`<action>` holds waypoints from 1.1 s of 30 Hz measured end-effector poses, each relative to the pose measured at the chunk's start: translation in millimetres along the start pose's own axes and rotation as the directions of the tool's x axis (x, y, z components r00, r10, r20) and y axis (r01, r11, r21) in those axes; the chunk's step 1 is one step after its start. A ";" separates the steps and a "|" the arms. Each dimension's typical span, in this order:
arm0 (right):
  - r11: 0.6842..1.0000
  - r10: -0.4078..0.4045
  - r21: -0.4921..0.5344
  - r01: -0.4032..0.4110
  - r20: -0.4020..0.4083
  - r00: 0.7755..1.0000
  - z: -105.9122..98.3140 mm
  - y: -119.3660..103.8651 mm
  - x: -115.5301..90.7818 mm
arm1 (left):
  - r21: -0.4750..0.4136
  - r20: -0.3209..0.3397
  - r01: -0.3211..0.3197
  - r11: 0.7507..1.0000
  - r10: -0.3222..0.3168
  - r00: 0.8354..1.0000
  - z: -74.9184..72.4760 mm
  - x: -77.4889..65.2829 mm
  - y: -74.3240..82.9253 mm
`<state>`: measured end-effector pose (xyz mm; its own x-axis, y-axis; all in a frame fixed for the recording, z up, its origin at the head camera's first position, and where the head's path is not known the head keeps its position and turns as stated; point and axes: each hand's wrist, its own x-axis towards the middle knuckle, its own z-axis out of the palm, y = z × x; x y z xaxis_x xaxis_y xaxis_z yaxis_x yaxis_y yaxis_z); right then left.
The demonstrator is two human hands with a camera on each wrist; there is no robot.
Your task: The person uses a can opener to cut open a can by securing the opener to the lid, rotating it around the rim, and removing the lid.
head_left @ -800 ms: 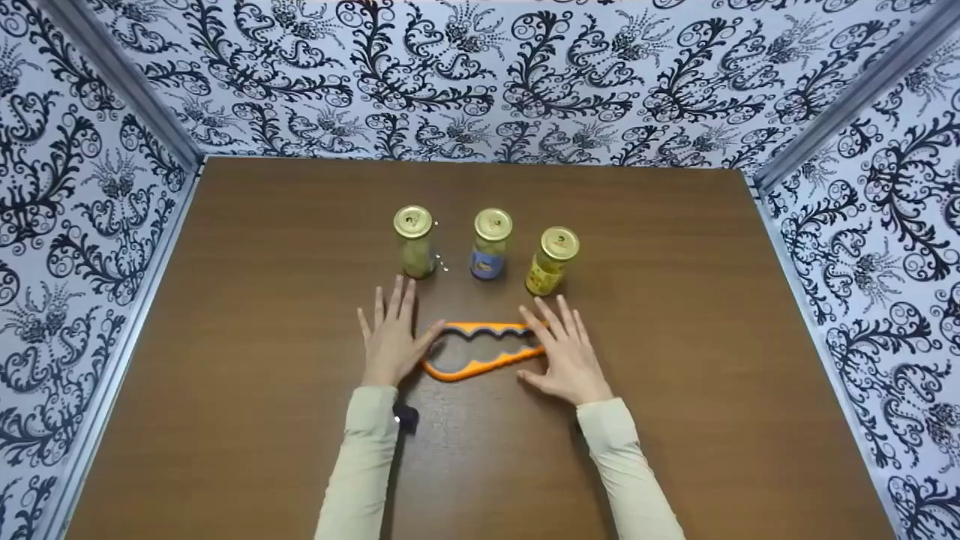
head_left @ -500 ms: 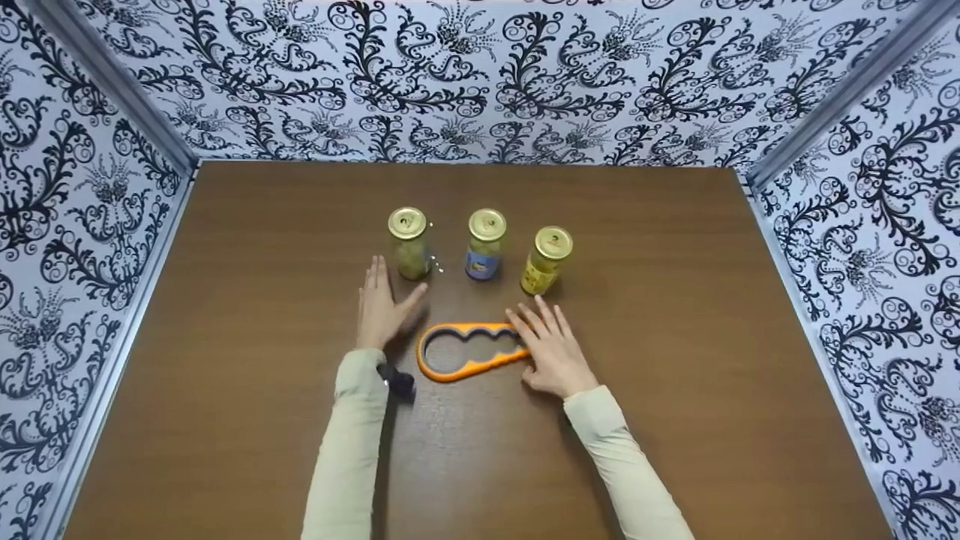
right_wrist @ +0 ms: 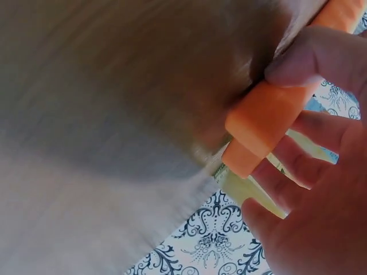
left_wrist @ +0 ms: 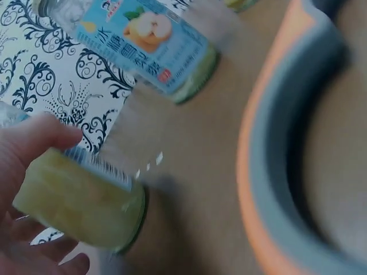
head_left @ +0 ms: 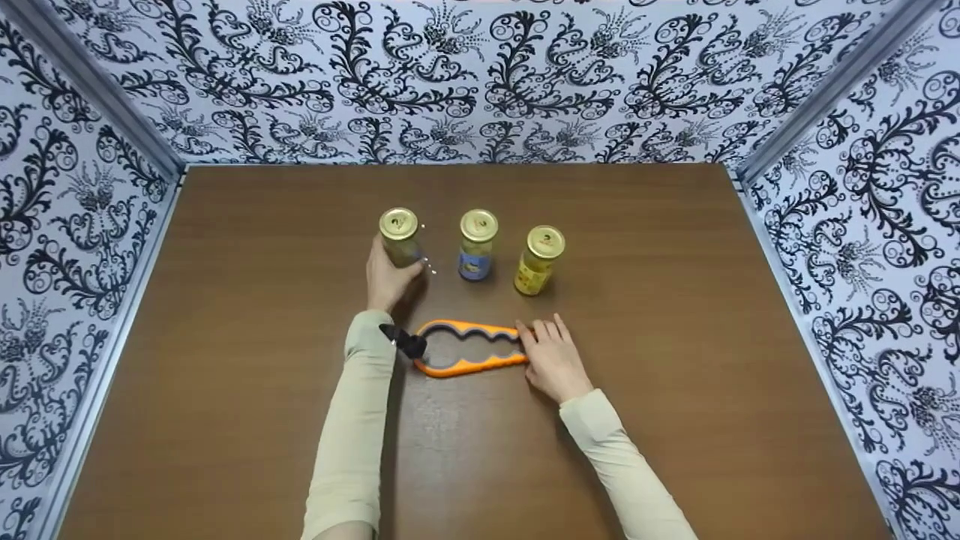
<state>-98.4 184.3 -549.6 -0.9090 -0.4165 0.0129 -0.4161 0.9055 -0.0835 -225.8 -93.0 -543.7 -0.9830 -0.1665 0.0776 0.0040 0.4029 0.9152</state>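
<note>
My left hand (head_left: pixel 388 281) grips the lower part of the leftmost glass jar (head_left: pixel 398 225), which has a gold lid. In the left wrist view, the thumb lies along one side of this jar (left_wrist: pixel 86 200), near its barcode, and the fingers are on the other side. My right hand (head_left: pixel 555 364) holds the handle end of an orange and grey multi-size jar opener (head_left: pixel 469 367) on the table. Seen from the right wrist, the thumb is on one side of the orange handles (right_wrist: pixel 266 117) and the fingers are on the other.
A jar with a blue label (head_left: pixel 477 251) stands upright right of the gripped jar. Farther right is a jar with a yellow label (head_left: pixel 536 262). Small white specks (head_left: pixel 430 265) lie beside the leftmost jar. Patterned walls (head_left: pixel 480 82) enclose the brown table (head_left: pixel 675 300).
My left hand has left the jar opener's wide end, moved forward and taken hold of the leftmost jar. My right hand's fingers have closed on the opener's handles, and the opener has turned slightly.
</note>
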 end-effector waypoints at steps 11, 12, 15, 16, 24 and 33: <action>1.000 -0.017 -0.016 0.017 -0.001 1.000 7.5 0.8 -1.6 | -0.037 -0.059 0.089 0.995 -0.091 0.994 4.7 4.8 1.0; 0.999 -0.022 -0.032 0.022 -0.009 1.000 7.6 2.6 -1.6 | -0.039 -0.054 0.090 0.995 -0.092 0.994 4.4 4.5 1.1; 0.997 -0.037 -0.066 0.035 -0.035 0.999 7.2 8.7 -2.5 | -0.035 -0.042 0.092 0.995 -0.093 0.995 2.9 3.5 1.7; 0.997 -0.038 -0.069 0.035 -0.044 0.998 6.8 10.8 -2.9 | -0.035 -0.039 0.092 0.995 -0.094 0.995 2.1 3.0 2.1; 1.000 0.015 -0.024 -0.017 -0.087 0.996 2.9 25.1 -11.4 | -0.056 0.022 0.078 0.995 -0.076 0.997 -3.4 -3.3 2.7; 0.991 0.067 0.127 -0.044 -0.188 0.980 -11.6 42.4 -20.9 | -0.255 0.154 0.092 0.963 -0.054 0.987 -4.0 -9.6 2.3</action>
<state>-97.3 232.4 -541.9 -0.9231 -0.3320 0.1942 -0.3697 0.9051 -0.2101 -215.7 -94.1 -540.8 -0.9983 -0.0471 -0.0335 -0.0399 0.1432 0.9889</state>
